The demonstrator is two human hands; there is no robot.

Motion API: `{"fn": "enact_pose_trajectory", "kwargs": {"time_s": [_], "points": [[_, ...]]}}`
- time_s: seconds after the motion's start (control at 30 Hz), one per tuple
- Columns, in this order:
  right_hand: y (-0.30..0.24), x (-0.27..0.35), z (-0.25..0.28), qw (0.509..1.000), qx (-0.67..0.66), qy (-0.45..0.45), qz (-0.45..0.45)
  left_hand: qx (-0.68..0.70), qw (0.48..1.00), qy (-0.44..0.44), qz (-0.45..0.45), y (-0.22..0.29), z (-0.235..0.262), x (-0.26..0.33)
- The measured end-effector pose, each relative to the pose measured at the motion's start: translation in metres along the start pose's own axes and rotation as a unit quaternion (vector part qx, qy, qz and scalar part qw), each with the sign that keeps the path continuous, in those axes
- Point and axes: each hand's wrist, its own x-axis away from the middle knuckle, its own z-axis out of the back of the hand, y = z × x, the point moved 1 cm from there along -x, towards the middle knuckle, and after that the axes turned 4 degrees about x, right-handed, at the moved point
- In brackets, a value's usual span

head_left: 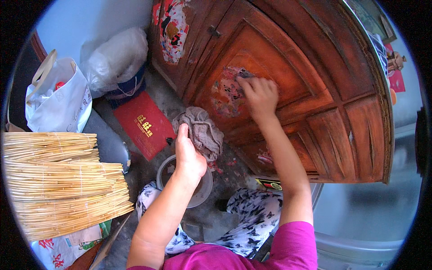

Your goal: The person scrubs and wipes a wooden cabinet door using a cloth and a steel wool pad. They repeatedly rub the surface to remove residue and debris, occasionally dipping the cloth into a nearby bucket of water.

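The right hand (260,96) touches a peeling patch (226,96) on the wooden cabinet (274,54). The left hand (189,157) holds a greyish cloth (202,132).

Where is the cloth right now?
In the head view, the cloth is just left of centre, in the left hand, between the red card and the cabinet.

A pale bluish wall (112,15) fills the upper left, a reddish-brown edge (38,47) running down beside it. The floor (225,181) is dark grey and mottled. At the right, another pale wall (407,108) meets a glossy grey-blue surface (364,202) (what it belongs to is unclear). The light looks cool.
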Motion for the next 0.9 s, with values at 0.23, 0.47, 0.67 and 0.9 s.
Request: {"fn": "enact_pose_trajectory", "kwargs": {"time_s": [0.23,0.47,0.67,0.9], "points": [[-0.032,-0.038,-0.035,0.999,-0.02,-0.013,0.046,0.056,0.996,-0.055,-0.044,0.004,-0.024,0.023],[0.021,0.018,0.053,0.999,0.027,-0.025,0.018,0.065,0.988,-0.138,-0.021,0.005,-0.004,0.016],[-0.005,-0.014,0.001,0.999,-0.02,-0.023,-0.015,0.051,0.992,-0.101,-0.051,0.008,-0.002,0.011],[-0.07,0.016,-0.07,0.995,-0.004,-0.091,0.038,0.045,0.999,-0.012,-0.025,0.019,-0.004,0.006]]}}
